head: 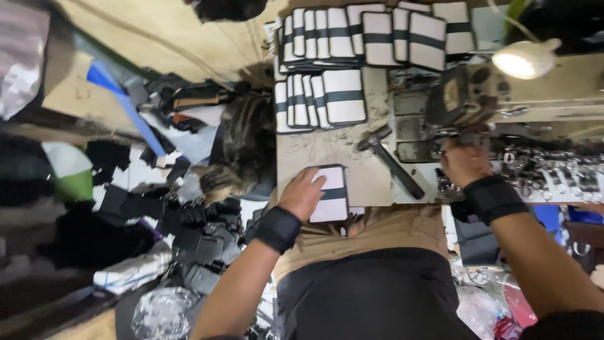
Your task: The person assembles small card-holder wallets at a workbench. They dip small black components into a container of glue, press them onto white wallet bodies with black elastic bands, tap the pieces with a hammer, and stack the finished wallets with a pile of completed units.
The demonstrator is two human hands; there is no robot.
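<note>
Cluttered table (333, 151) below: my left hand (302, 194) lies flat, fingers spread, on a white rectangular pad with a black stripe (331, 195) at its near edge. My right hand (464, 162) reaches the sewing machine (503, 94); its grip I cannot tell. Keep the pad pressed square.

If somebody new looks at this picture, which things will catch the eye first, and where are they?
First, the overlapping rows of white panels with dark stripes at the far end of the worktable. Next, the bright lamp at upper right. The left hand rests on one more striped panel at the near edge.
</note>
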